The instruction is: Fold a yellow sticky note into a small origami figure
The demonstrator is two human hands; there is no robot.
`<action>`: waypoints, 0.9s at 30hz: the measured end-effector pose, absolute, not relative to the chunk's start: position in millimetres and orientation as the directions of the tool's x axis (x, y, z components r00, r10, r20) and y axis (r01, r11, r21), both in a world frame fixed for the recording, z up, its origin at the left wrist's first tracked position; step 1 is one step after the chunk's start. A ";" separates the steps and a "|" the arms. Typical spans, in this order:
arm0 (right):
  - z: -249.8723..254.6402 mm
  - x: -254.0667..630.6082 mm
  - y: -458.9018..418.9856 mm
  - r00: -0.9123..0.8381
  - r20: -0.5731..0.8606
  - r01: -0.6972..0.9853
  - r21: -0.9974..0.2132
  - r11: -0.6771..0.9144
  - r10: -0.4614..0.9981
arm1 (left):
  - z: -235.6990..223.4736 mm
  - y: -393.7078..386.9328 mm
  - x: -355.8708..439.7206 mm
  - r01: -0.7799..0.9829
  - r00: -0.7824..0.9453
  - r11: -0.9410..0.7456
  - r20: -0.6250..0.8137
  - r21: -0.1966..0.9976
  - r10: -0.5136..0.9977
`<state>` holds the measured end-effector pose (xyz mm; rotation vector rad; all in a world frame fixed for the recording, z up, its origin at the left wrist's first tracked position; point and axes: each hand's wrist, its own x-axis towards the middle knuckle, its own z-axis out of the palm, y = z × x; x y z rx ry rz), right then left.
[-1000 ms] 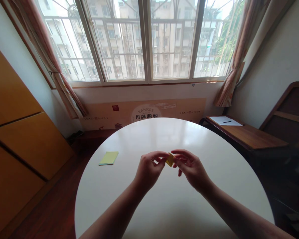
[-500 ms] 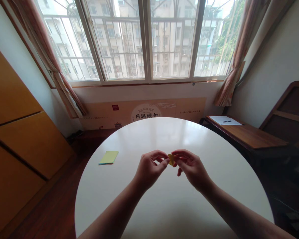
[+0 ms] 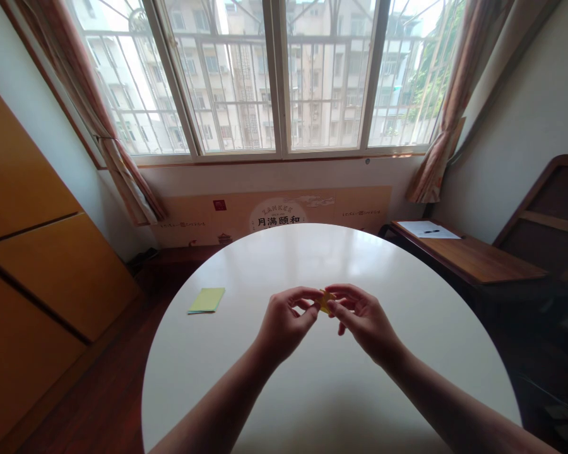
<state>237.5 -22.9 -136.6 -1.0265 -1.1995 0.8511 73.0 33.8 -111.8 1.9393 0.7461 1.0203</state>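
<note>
A small piece of folded yellow paper (image 3: 325,304) is held up between my two hands, over the middle of the white round table (image 3: 284,403). My left hand (image 3: 288,318) pinches its left side between thumb and fingertips. From the other side, my right hand (image 3: 360,312) grips it with thumb and index finger, its other fingers curled below. The fingertips cover much of the paper, so its exact folded shape cannot be made out. A stack of green sticky notes (image 3: 207,300), with a bluish layer at the bottom, lies on the table to the left.
Behind the table stands a printed cardboard panel (image 3: 194,217) under the barred window (image 3: 322,94). At right, a wooden side table (image 3: 492,261) bears a white paper (image 3: 419,229) and a black pen (image 3: 431,231). An orange cabinet (image 3: 42,252) is on the left.
The fingertips have shifted slightly on the yellow paper, and more of its width shows between the hands. Both hands stay in nearly the same place. The sticky notes have not moved.
</note>
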 end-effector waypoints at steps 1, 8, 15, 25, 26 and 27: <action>-136.3 237.2 -23.1 0.180 0.319 0.020 -0.947 0.321 0.931 | -112.1 33.3 73.0 0.133 0.504 -0.515 0.390 0.847 0.771; -134.7 234.5 -23.9 0.207 0.322 0.114 -0.946 0.305 0.924 | -109.5 28.5 72.9 0.167 0.512 -0.613 0.464 0.772 0.723; -138.3 235.3 -22.8 0.217 0.400 0.273 -0.901 0.338 0.890 | -108.1 27.3 74.0 0.174 0.507 -0.635 0.485 0.753 0.713; -137.1 235.9 -23.5 0.195 0.398 0.282 -0.898 0.337 0.896 | -112.8 26.8 75.9 0.096 0.513 -0.564 0.445 0.820 0.734; -137.4 236.3 -23.2 0.202 0.404 0.289 -0.895 0.340 0.892 | -113.6 27.0 76.3 0.089 0.517 -0.562 0.444 0.822 0.732; -137.8 236.6 -22.9 0.207 0.413 0.298 -0.890 0.345 0.887 | -114.3 27.2 76.6 0.084 0.521 -0.561 0.443 0.824 0.729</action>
